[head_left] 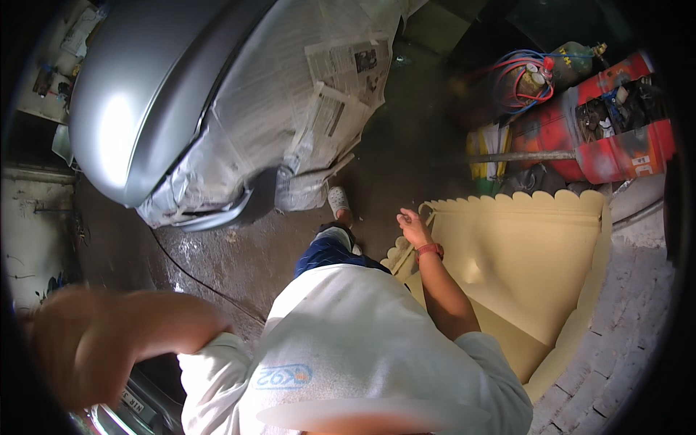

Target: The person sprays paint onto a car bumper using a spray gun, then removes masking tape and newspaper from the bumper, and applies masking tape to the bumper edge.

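Observation:
My right hand (414,227), with a red band (430,251) on its wrist, is over the left edge of a large cream-coloured shell with a scalloped rim (538,203). Its fingers are loosely bent and a little apart, and nothing shows in them. Whether the hand touches the rim, I cannot tell. At the far left my left arm is raised and bent close to the camera, so my left hand (90,362) is a large blur with its fingers not readable. Ahead is a silver-grey car body (159,94), partly covered with newspaper (330,112) and clear plastic sheeting (239,123).
A dark cable (196,279) runs over the wet-looking floor. At the back right stand a red cut-open drum (544,138) full of odds and ends, a gas cylinder (576,58) and coiled red and blue hoses (500,80). Grey brickwork (623,319) borders the shell on the right.

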Demonstrator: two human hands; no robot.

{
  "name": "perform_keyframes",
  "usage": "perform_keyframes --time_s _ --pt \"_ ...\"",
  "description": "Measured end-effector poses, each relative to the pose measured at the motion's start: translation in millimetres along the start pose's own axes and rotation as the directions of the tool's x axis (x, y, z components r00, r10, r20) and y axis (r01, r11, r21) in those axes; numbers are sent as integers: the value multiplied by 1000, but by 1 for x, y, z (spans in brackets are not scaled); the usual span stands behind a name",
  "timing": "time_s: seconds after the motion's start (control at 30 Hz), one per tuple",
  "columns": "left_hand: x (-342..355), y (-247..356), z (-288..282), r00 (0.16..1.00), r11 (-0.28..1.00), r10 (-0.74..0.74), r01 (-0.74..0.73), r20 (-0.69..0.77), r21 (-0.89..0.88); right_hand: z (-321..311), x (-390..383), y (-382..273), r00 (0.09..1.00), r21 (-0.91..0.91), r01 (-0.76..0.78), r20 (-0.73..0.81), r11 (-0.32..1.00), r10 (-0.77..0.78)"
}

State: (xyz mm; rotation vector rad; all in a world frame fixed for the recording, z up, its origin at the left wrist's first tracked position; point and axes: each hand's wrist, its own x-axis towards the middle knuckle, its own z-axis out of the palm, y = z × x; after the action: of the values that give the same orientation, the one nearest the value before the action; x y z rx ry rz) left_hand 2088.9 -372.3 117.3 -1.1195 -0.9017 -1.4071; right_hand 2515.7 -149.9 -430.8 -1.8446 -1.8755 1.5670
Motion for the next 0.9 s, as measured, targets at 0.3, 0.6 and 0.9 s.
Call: perform_keyframes --time_s 0.3,0.6,0.9 --pt "-257 -38 142 450 681 -700 655 554 329 -73 85 -149 968 85 250 -51 965 -246" --pt "-282 -60 230 324 721 -620 595 715 355 -104 140 -401 848 392 501 -47 771 -528" --pt "-287 -55 248 304 573 -817 520 489 634 -98 180 -595 567 487 689 98 537 -818"
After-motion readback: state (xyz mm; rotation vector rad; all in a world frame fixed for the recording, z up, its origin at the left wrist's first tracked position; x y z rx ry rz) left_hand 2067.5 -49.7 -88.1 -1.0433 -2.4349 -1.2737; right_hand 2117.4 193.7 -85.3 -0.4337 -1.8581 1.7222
